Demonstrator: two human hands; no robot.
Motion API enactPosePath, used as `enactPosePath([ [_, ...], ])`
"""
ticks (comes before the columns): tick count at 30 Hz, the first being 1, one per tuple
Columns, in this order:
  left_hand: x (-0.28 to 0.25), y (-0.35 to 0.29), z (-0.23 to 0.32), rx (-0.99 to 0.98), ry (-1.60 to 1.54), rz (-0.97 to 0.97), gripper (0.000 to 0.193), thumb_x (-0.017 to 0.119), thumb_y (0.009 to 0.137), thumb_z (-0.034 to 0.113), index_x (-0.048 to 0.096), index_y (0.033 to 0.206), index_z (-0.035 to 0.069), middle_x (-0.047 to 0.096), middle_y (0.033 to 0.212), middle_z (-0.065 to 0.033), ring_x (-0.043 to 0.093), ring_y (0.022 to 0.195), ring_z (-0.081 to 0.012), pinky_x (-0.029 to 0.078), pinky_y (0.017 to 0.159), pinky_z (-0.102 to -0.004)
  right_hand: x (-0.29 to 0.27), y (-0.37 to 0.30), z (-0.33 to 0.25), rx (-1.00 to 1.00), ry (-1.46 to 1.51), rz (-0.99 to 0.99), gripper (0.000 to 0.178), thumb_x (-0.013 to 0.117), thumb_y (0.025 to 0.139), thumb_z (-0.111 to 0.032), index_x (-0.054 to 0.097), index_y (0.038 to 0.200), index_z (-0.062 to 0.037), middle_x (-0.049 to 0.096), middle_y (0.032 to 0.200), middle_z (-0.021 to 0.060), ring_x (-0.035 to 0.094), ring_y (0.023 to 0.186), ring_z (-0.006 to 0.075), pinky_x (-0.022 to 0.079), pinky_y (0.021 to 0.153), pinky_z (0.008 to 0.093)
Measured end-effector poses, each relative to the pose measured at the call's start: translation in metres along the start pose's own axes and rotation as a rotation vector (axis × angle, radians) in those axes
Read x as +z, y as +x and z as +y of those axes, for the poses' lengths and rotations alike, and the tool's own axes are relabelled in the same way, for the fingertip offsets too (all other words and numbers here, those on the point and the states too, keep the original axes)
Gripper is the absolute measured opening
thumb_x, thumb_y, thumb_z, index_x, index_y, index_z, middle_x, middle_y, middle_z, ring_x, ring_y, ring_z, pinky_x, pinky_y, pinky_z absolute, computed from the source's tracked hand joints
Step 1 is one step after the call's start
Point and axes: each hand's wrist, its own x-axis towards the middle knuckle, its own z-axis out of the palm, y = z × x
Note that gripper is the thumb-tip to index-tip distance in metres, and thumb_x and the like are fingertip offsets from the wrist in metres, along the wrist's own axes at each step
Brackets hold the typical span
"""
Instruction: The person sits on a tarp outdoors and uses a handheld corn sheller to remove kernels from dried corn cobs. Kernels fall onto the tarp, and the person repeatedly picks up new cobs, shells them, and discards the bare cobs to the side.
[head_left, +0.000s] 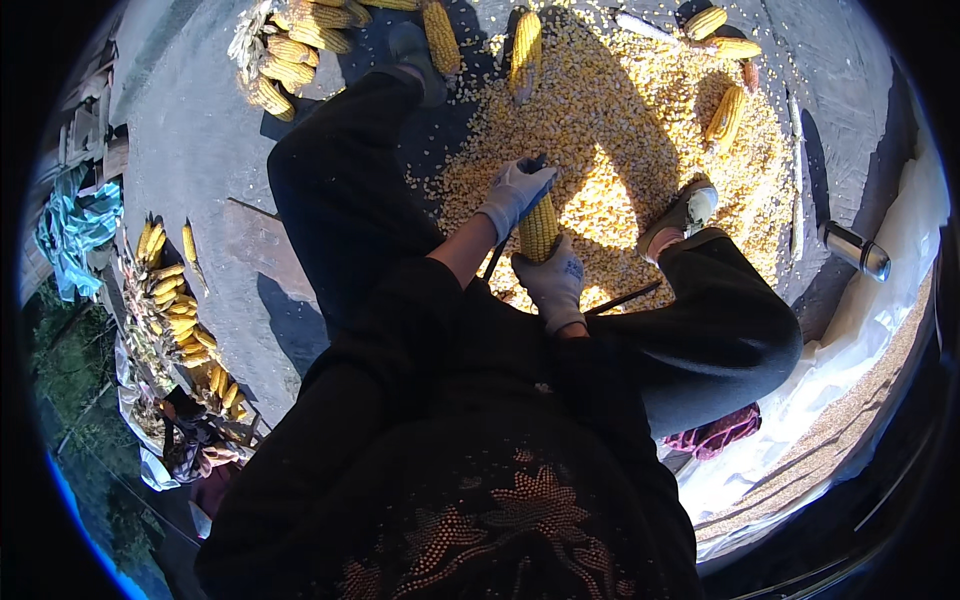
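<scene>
Between my two gloved hands is a yellow corn cob [538,230], above the pile of loose kernels [625,130] between my legs. My left hand [515,192], in a white and grey glove, is closed over the cob's far end. Something dark and thin shows at its fingertips; what it is I cannot make out. My right hand [553,281], in a similar glove, grips the near end of the cob from the right. A dark thin rod [625,297] sticks out to the right below that hand.
Several whole cobs [290,60] lie at the far left, another cob [525,55] on the kernels' far edge, and one more cob [726,115] at right. A heap of cobs [180,315] is farther left. A metal flask [855,250] lies by white plastic sheeting [790,430] at right.
</scene>
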Motion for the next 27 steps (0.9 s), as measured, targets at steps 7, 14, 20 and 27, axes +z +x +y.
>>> enactPosePath([
  [7,-0.013,-0.037,0.035,-0.076,-0.276,-0.172,0.06,0.078,0.071,0.039,0.055,0.109,-0.002,0.06,0.1,-0.0075,0.059,0.09,-0.0181,0.052,0.074,-0.0348,-0.006,-0.016,0.032,0.133,0.971,-0.304,0.03,0.074,0.075,-0.008,0.059,0.099,0.0023,0.065,0.081,0.0096,0.064,0.063,0.0181,0.052,0.051,0.0287],
  [14,-0.014,-0.032,0.031,-0.177,-0.474,-0.402,0.052,0.073,0.079,0.034,0.054,0.114,0.001,0.064,0.099,-0.0094,0.061,0.089,-0.0191,0.051,0.076,-0.0323,0.009,-0.01,0.035,-0.07,0.421,-0.102,0.042,0.076,0.074,-0.012,0.051,0.106,0.0022,0.064,0.087,0.0113,0.063,0.066,0.0159,0.052,0.054,0.0268],
  [20,-0.008,-0.036,0.031,-0.156,-0.542,-0.326,0.041,0.073,0.079,0.033,0.06,0.102,0.001,0.065,0.089,-0.0095,0.063,0.079,-0.0172,0.052,0.071,-0.0296,-0.004,-0.004,0.024,0.09,0.761,-0.376,0.032,0.079,0.07,-0.013,0.059,0.091,0.0009,0.063,0.074,0.0076,0.059,0.059,0.0126,0.048,0.051,0.0262],
  [27,0.014,0.032,-0.029,0.003,-0.1,0.068,0.043,0.074,0.077,0.034,0.061,0.096,-0.002,0.064,0.075,-0.008,0.062,0.062,-0.0161,0.052,0.057,-0.0321,0.0,0.013,0.017,0.141,0.606,-0.463,0.031,0.073,0.074,-0.013,0.061,0.098,0.0021,0.067,0.086,0.0123,0.064,0.073,0.021,0.052,0.066,0.0313],
])
